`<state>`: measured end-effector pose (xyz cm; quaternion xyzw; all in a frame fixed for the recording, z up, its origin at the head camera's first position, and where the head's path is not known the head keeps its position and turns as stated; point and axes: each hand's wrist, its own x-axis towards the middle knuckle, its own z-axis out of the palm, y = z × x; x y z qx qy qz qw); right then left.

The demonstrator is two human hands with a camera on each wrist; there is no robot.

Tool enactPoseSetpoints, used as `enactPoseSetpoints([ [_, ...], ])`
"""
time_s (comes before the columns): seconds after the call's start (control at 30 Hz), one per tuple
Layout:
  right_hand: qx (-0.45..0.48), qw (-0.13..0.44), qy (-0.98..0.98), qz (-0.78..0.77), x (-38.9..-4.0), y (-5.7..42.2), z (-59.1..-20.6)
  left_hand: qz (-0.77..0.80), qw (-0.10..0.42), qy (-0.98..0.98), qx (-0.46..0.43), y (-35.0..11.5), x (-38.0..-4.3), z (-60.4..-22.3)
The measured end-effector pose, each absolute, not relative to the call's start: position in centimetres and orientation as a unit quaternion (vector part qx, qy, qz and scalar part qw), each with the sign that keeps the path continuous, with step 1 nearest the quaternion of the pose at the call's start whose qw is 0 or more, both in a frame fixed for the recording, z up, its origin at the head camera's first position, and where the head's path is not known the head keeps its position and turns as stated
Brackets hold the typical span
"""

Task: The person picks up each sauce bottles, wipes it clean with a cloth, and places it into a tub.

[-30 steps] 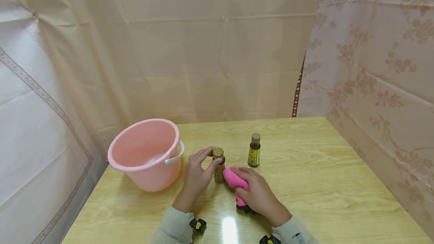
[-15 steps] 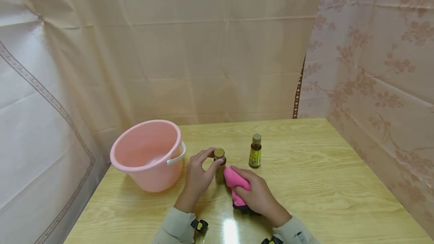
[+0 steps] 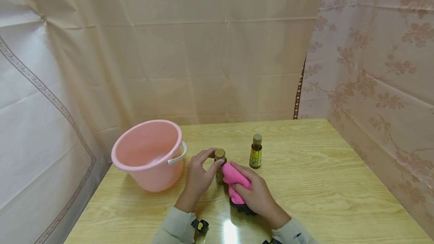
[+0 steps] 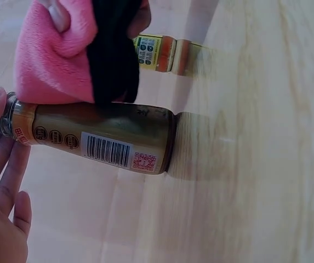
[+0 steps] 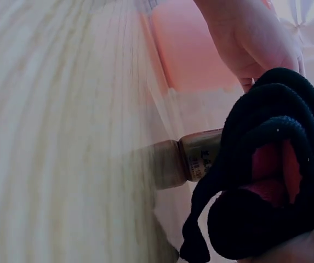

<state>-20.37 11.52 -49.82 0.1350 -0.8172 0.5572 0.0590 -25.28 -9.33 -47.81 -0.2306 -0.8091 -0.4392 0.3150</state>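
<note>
A small bottle with a gold cap [image 3: 219, 153] stands upright on the table. My left hand [image 3: 199, 176] pinches its neck between thumb and fingers. On the label of this bottle [image 4: 104, 143], a barcode and a red square code show in the left wrist view. My right hand [image 3: 256, 194] grips a bunched pink cloth [image 3: 234, 179] with a black edge and presses it to the bottle's side. Folds of the black edge [image 5: 274, 101] cover much of the bottle in the right wrist view. Behind the right hand stands a second bottle [image 3: 255, 156] with a yellow label.
A pink bucket [image 3: 152, 178] with a white handle [image 3: 177, 157] stands left of my left hand. The wooden table [image 3: 325, 183] reaches back to a beige curtain [image 3: 217, 67]. Patterned cloth [image 3: 379, 67] hangs along the right side.
The pink cloth in my right hand has moved a little up the bottle's side, toward the neck. My left hand keeps its hold, and the bottle stays put.
</note>
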Motion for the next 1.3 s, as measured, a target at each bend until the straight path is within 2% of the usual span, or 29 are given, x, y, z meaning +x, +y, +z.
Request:
enactPoseSetpoints([
  [0.7,0.176,0.148,-0.779,0.583,-20.30,10.98,-49.63,-0.440,0.319,-0.807,-0.232,-9.76,-24.77,-48.27],
  [1.3,0.175,0.161,-0.787,0.569,-20.51,11.44,-49.41,-0.437,0.313,-0.806,-0.250,-9.34,-25.33,-47.82],
])
